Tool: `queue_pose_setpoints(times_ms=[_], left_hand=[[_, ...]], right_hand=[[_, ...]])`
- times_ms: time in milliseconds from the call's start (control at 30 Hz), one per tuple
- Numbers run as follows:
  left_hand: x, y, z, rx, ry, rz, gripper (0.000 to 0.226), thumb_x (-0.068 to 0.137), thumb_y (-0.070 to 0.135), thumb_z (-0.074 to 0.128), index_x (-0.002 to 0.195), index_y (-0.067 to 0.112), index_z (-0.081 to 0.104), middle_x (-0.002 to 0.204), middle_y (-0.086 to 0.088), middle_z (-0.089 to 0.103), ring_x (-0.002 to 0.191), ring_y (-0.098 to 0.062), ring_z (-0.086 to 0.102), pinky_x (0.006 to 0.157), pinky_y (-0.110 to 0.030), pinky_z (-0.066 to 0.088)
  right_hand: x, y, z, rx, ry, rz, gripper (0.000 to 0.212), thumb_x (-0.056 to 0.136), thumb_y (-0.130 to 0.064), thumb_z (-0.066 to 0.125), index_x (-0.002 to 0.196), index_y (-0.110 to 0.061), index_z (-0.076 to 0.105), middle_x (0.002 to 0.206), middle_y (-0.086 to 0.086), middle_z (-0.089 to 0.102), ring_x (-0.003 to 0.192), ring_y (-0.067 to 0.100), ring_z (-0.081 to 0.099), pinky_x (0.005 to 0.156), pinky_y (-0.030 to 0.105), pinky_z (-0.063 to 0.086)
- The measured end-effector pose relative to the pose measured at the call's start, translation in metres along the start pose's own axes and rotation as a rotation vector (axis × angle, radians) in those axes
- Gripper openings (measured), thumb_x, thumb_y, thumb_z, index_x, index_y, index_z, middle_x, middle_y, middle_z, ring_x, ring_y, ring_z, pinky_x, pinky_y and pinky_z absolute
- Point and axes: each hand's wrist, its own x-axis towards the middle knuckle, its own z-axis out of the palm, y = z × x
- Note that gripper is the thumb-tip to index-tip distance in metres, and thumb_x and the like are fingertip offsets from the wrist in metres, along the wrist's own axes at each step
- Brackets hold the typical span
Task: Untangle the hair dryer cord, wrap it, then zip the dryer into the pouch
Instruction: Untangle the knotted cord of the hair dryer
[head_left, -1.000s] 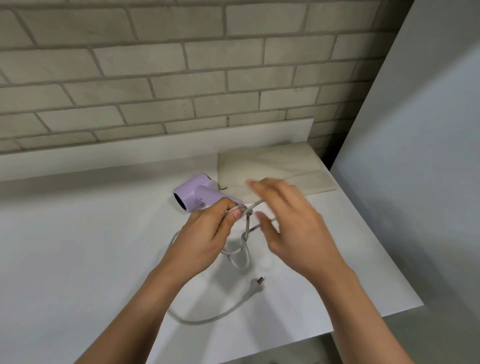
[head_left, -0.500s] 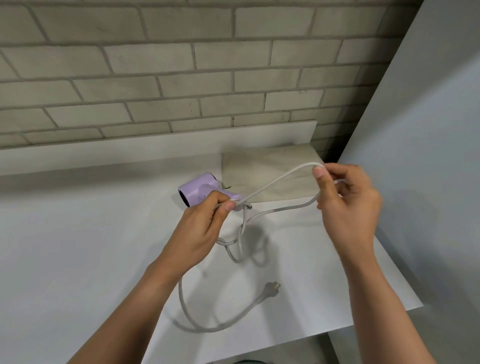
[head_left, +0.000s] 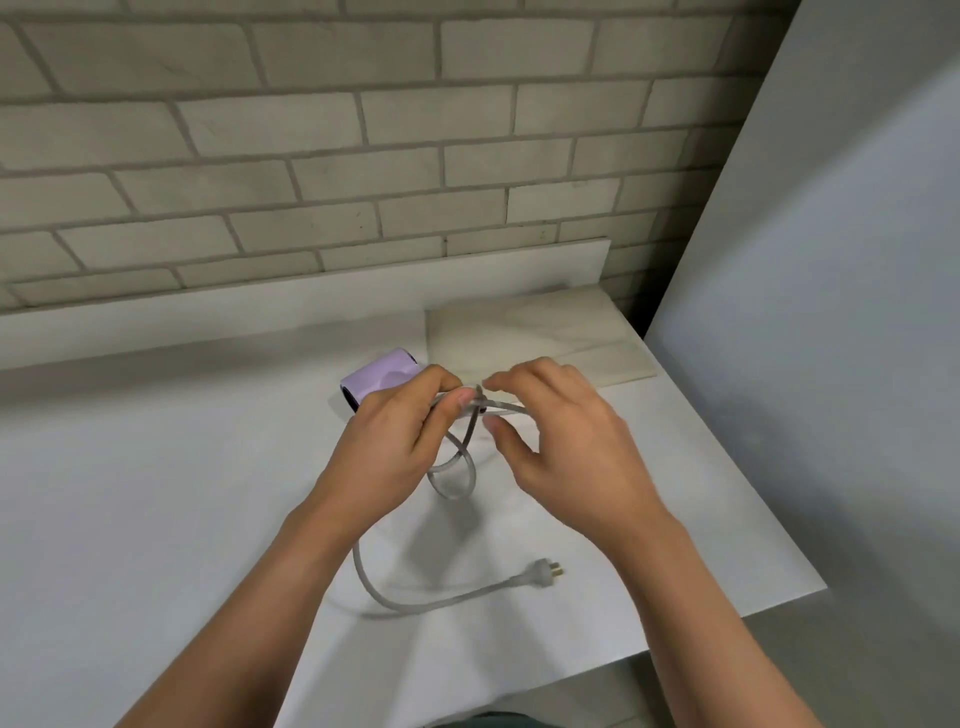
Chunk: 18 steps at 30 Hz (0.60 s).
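Between the two hands, a grey cord (head_left: 415, 605) is gathered into a small loop that hangs from the left hand (head_left: 400, 447) down towards the white surface (head_left: 156, 467). The left hand has its fingers curled and its thumb pressed down over the cord, so it pinches several strands together at the top of the loop. The right hand (head_left: 566, 447) hovers just beside it, knuckles up and fingers loosely bent. Its thumb and forefinger are parted, and one strand of the cord runs between them and under the palm. Whether the fingers hidden beneath hold that strand cannot be told. Just beyond the left hand's knuckles lies the lilac hair dryer (head_left: 382, 376), partly covered by that hand, with its dark end facing left. Beyond the right hand's fingertips a flat beige pouch (head_left: 535, 332) lies on the surface at its far right corner. From under the left wrist the rest of the cord curves across the surface towards the person and ends in the plug (head_left: 540, 571), which lies below the right wrist, well apart from both hands. A pale brick wall (head_left: 311, 156) stands behind the surface.
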Motion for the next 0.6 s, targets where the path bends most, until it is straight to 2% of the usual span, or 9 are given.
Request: queue_pose_setpoints(times_ms=[67,167,267,367,467,533,600], left_hand=[[0.000,0.001,-0.001,-0.027,-0.006,0.002,0.028,0.105,0.040,0.047,0.094,0.024,0.066,0.076,0.022,0.058,0.065,0.000,0.054,0.056,-0.014,0.034],[-0.002,0.004,-0.003,-0.079,-0.027,-0.022,0.033,0.101,0.046,0.043,0.092,0.024,0.066,0.068,0.023,0.059,0.063,-0.001,0.054,0.056,-0.013,0.037],[-0.004,0.002,-0.001,-0.140,-0.036,-0.072,0.039,0.100,0.051,0.039,0.086,0.024,0.064,0.070,0.013,0.064,0.065,-0.005,0.058,0.059,-0.014,0.040],[-0.006,-0.005,0.001,-0.206,0.003,-0.114,0.034,0.104,0.043,0.042,0.089,0.021,0.064,0.073,0.007,0.066,0.067,-0.010,0.063,0.062,-0.013,0.043],[-0.007,-0.014,0.001,-0.183,0.051,-0.101,0.029,0.104,0.040,0.045,0.091,0.023,0.065,0.070,0.006,0.062,0.062,-0.011,0.060,0.059,-0.017,0.044],[-0.009,-0.017,0.002,-0.205,0.046,-0.112,0.031,0.102,0.044,0.044,0.093,0.025,0.066,0.070,0.010,0.061,0.065,-0.012,0.059,0.063,-0.024,0.051],[-0.009,-0.014,0.005,-0.303,0.044,-0.143,0.033,0.103,0.045,0.042,0.092,0.023,0.065,0.077,0.008,0.065,0.074,-0.013,0.063,0.073,-0.025,0.054]], right_hand=[[0.003,0.000,0.009,-0.043,0.043,-0.003,0.019,0.097,-0.039,0.066,0.113,-0.030,0.065,0.107,-0.014,0.064,0.098,0.014,0.058,0.063,0.041,0.057],[0.005,0.004,0.017,-0.067,0.119,-0.056,0.011,0.097,-0.036,0.068,0.100,-0.025,0.067,0.091,-0.009,0.066,0.084,0.019,0.062,0.055,0.042,0.055],[0.007,0.009,0.015,0.013,0.163,-0.048,0.013,0.098,-0.035,0.065,0.095,-0.023,0.069,0.083,-0.009,0.065,0.072,0.014,0.059,0.057,0.041,0.053],[0.011,0.010,0.002,0.213,0.307,0.095,0.011,0.098,-0.030,0.071,0.093,-0.020,0.069,0.083,-0.011,0.068,0.067,0.010,0.058,0.065,0.038,0.053],[0.017,0.018,-0.021,0.425,0.484,0.344,0.014,0.097,-0.034,0.072,0.086,-0.031,0.064,0.075,-0.015,0.067,0.065,0.014,0.063,0.066,0.042,0.056],[0.018,0.028,-0.035,0.480,0.565,0.437,0.015,0.097,-0.038,0.071,0.085,-0.034,0.061,0.077,-0.015,0.068,0.063,0.020,0.068,0.067,0.048,0.059],[0.018,0.033,-0.044,0.496,0.587,0.478,0.016,0.097,-0.037,0.071,0.086,-0.034,0.060,0.075,-0.015,0.068,0.060,0.021,0.069,0.066,0.050,0.059]])
